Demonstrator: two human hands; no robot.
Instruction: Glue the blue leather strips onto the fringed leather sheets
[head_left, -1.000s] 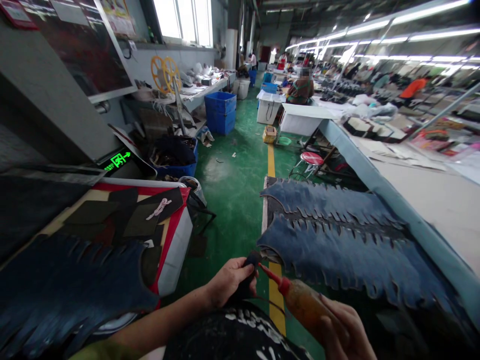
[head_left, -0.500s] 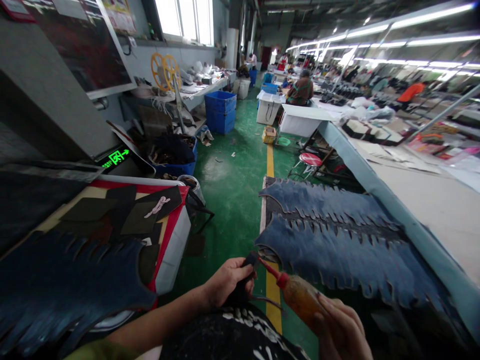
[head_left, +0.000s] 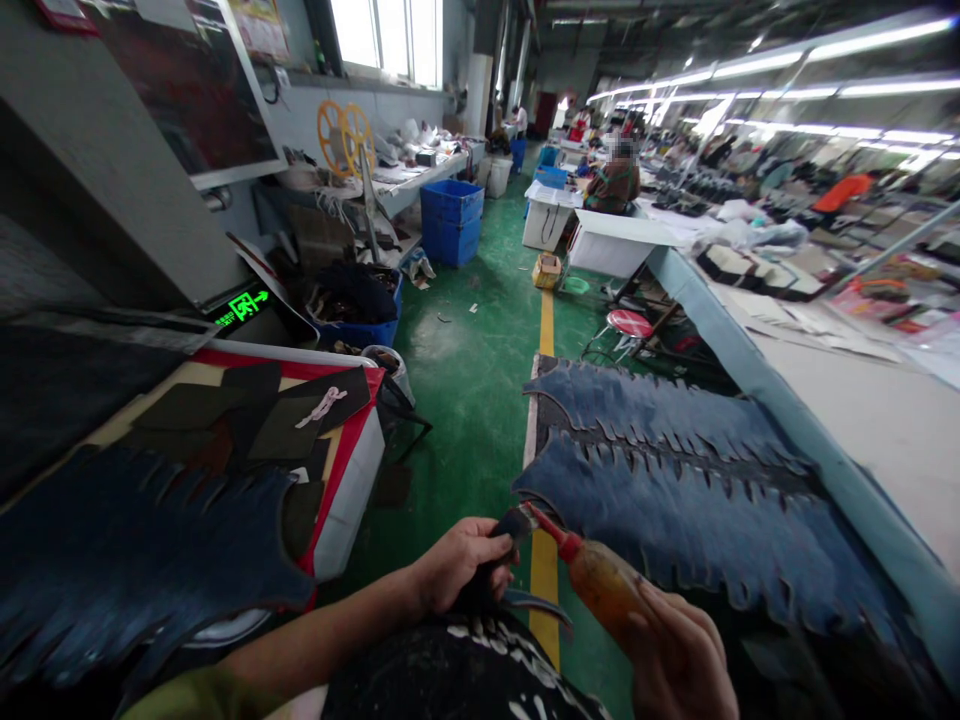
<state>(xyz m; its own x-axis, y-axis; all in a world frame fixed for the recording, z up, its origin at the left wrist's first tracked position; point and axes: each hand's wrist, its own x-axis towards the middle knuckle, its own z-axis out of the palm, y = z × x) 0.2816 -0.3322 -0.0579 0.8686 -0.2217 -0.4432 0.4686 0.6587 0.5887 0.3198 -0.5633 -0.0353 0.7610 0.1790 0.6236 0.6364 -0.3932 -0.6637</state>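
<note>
In the head view my left hand (head_left: pixel 466 562) pinches a dark strip of material (head_left: pixel 512 524) near its end, thumb on top. A loose blue-grey tail of material (head_left: pixel 538 603) hangs out below that hand. My right hand (head_left: pixel 681 645) is wrapped round a squeeze bottle (head_left: pixel 600 580) of amber liquid, which lies tilted towards the left. The bottle's red nozzle (head_left: pixel 547 524) touches or nearly touches the end of the dark strip; I cannot tell which. Part of the strip is hidden by my left fingers.
Blue fringed pieces (head_left: pixel 675 510) lie on a low surface at right, beside a long table (head_left: pixel 847 370). Another blue fringed piece (head_left: pixel 150 560) covers the left table, near dark flat pieces (head_left: pixel 187 405). A red stool (head_left: pixel 628 323) and blue crates (head_left: pixel 451 222) stand farther off. People sit in the distance.
The nozzle and the strip's end have shifted slightly right and stay close together. More of the loose tail shows below my left hand. The whole view has turned a little left.
</note>
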